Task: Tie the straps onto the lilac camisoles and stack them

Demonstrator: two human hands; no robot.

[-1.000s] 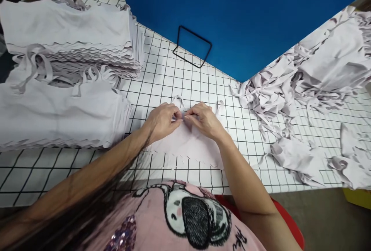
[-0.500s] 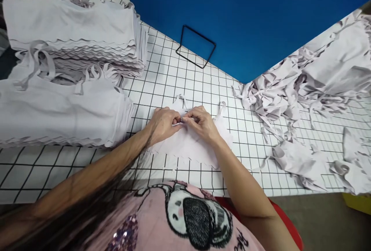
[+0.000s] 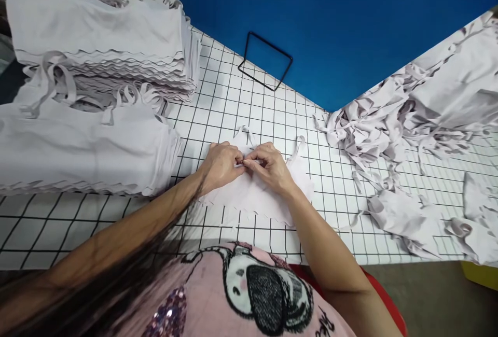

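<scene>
A small pale lilac strappy top [image 3: 254, 192] lies flat on the white grid-lined table [image 3: 218, 103] right in front of me. My left hand [image 3: 220, 166] and my right hand [image 3: 268, 167] meet over its upper middle, fingertips pinched together on a thin strip of the top's fabric between them. Two thin straps [image 3: 298, 145] loop out beyond my hands toward the far side. The top's scalloped hem [image 3: 249, 211] faces me.
Two tall stacks of folded pale tops [image 3: 89, 114] fill the left side. A loose heap of the same garments and straps [image 3: 404, 124] covers the right side. A black wire frame [image 3: 265, 61] stands at the far edge before a blue wall.
My hands have crept slightly away from me along the top, keeping their pinch on the fabric. The view has shifted a little.
</scene>
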